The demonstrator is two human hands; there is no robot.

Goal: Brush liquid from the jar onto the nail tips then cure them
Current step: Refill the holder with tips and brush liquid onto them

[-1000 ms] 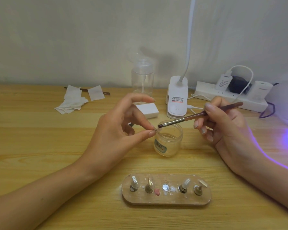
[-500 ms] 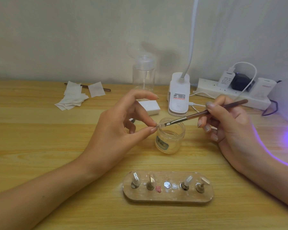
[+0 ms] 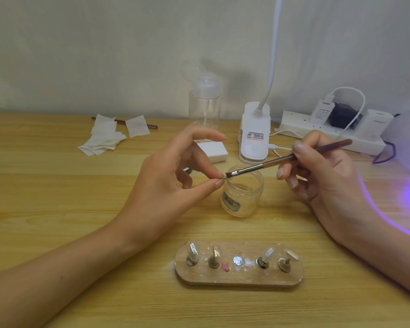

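Your left hand (image 3: 173,185) pinches one nail tip (image 3: 224,178) above the jar (image 3: 243,200). Your right hand (image 3: 324,176) grips the brush (image 3: 275,161), its bristles touching the tip. Four tips (image 3: 193,249) wait on the stand (image 3: 239,279) (coated or not, I cannot tell), and curing is not yet done.

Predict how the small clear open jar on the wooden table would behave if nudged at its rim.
The small clear jar probably slides rather than tips: it looks squat. Round-walled, it would likely roll if knocked over. With no lid on, tilting might spill its liquid.
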